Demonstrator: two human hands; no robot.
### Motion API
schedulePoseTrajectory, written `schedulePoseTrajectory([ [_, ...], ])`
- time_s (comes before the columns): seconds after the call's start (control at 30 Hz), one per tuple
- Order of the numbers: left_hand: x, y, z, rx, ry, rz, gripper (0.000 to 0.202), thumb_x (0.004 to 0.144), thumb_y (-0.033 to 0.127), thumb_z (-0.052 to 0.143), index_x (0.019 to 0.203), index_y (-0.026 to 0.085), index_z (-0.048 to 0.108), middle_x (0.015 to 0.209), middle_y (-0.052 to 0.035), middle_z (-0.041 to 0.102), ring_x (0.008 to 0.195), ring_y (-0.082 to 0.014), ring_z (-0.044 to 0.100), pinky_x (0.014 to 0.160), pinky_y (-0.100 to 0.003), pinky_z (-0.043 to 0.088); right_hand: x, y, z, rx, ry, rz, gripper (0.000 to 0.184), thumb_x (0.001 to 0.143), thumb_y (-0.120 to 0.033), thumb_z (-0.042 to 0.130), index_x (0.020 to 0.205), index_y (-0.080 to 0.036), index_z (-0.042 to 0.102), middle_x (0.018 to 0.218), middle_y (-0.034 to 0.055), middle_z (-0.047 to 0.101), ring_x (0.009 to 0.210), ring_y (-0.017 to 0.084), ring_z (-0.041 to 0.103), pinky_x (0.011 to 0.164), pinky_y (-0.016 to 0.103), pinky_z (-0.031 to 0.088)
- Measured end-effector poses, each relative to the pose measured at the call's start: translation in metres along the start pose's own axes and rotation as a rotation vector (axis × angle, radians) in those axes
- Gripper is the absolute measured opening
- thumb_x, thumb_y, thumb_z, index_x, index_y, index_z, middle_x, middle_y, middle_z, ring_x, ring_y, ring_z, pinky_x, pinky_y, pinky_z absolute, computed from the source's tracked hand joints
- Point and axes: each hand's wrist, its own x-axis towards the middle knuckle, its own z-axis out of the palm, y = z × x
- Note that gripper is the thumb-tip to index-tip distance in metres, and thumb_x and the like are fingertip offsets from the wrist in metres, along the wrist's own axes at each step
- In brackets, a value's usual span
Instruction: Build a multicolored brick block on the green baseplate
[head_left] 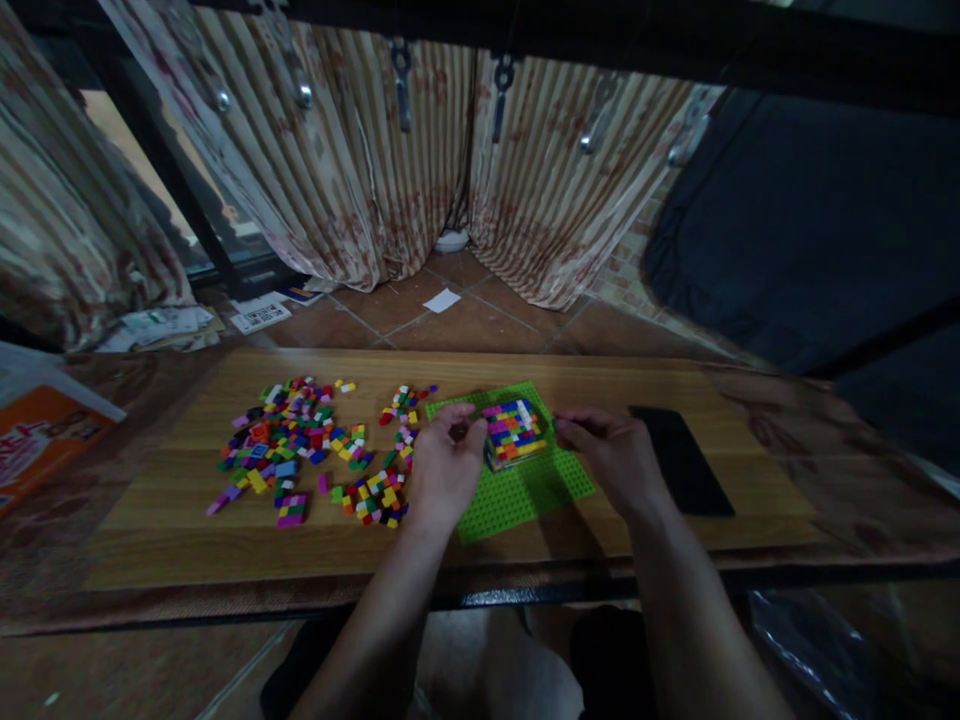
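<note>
A block of multicoloured toy bricks (516,430) sits on a green studded baseplate (510,505), with a few white pieces on its top. At its left side is my left hand (448,460), fingers curled and thumb bent toward the index finger. Whatever is between those fingertips is too small to make out. To the right of the block, my right hand (619,455) hovers over the baseplate's edge in a pinch. A tiny dark shape shows at its fingertips, but I cannot tell what it is.
A large heap of loose bricks (289,430) covers the left of the wooden board (180,540). Smaller brick piles (371,497) lie nearer the baseplate. A flat black panel (682,460) rests at the right. An orange and white package (45,425) stands far left.
</note>
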Motion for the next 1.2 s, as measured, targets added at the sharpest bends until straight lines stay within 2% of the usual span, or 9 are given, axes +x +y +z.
schedulePoseTrajectory([
  [0.17,0.0,-0.003,0.0,0.205,-0.032,-0.038,0.032,0.08,0.026,0.064,0.11,0.015,0.061,0.09,-0.0071,0.071,0.076,-0.0188,0.065,0.073,-0.032,0.051,-0.001,0.005,0.006,-0.161,-0.071,-0.062,0.025,0.067,-0.034,0.072,0.084,-0.016,0.076,0.076,0.0052,0.074,0.069,0.019,0.066,0.065,0.033,0.05],
  [0.33,-0.006,0.003,0.004,0.212,-0.134,-0.055,0.033,0.081,0.021,0.062,0.113,0.015,0.059,0.097,-0.0104,0.072,0.084,-0.0214,0.068,0.079,-0.036,0.052,-0.002,0.004,0.01,-0.245,-0.095,-0.17,0.024,0.074,-0.028,0.065,0.094,-0.017,0.073,0.087,0.0062,0.075,0.08,0.021,0.069,0.075,0.035,0.053],
  [0.47,-0.006,0.005,0.004,0.221,-0.149,-0.068,0.034,0.082,0.021,0.061,0.116,0.015,0.057,0.102,-0.0118,0.072,0.082,-0.0207,0.069,0.078,-0.036,0.053,-0.004,-0.001,0.01,-0.419,-0.071,-0.305,0.033,0.079,-0.023,0.06,0.109,-0.017,0.069,0.091,0.0073,0.074,0.082,0.022,0.07,0.076,0.036,0.053],
  [0.67,-0.006,0.006,0.004,0.245,-0.138,-0.064,0.036,0.081,0.02,0.062,0.116,0.014,0.057,0.103,-0.0124,0.072,0.082,-0.0207,0.069,0.077,-0.035,0.054,-0.007,-0.002,0.01,-0.543,-0.072,-0.432,0.047,0.081,-0.018,0.055,0.128,-0.021,0.059,0.092,0.0057,0.075,0.083,0.023,0.071,0.079,0.038,0.054],
  [0.8,-0.007,0.007,0.004,0.239,-0.138,-0.055,0.035,0.081,0.02,0.062,0.116,0.014,0.058,0.104,-0.012,0.072,0.085,-0.0209,0.069,0.078,-0.035,0.053,-0.007,0.001,0.013,-0.565,-0.039,-0.471,0.045,0.082,-0.018,0.054,0.126,-0.021,0.061,0.095,0.0067,0.075,0.087,0.024,0.071,0.083,0.038,0.055],
  [0.97,-0.008,0.009,0.004,0.299,-0.106,-0.042,0.039,0.081,0.021,0.062,0.119,0.015,0.056,0.1,-0.0099,0.071,0.077,-0.0202,0.067,0.077,-0.036,0.053,-0.008,0.005,0.016,-0.557,-0.043,-0.515,0.041,0.083,-0.018,0.052,0.123,-0.023,0.063,0.103,0.0059,0.075,0.093,0.023,0.071,0.087,0.038,0.055],
  [1.1,-0.01,0.013,0.005,0.351,-0.015,0.099,0.033,0.082,0.022,0.062,0.115,0.017,0.06,0.1,-0.0076,0.068,0.082,-0.0192,0.065,0.079,-0.034,0.052,-0.01,0.004,0.015,-0.547,-0.039,-0.455,0.038,0.083,-0.021,0.055,0.12,-0.021,0.064,0.098,0.0075,0.075,0.085,0.024,0.071,0.081,0.038,0.055],
  [1.2,-0.014,0.015,0.007,0.391,-0.006,0.235,0.021,0.084,0.021,0.059,0.104,0.02,0.065,0.1,-0.0057,0.066,0.089,-0.0187,0.064,0.082,-0.032,0.051,-0.01,0.003,0.011,-0.504,-0.008,-0.394,0.031,0.083,-0.027,0.057,0.111,-0.018,0.069,0.093,0.0086,0.075,0.081,0.024,0.071,0.076,0.036,0.054],
])
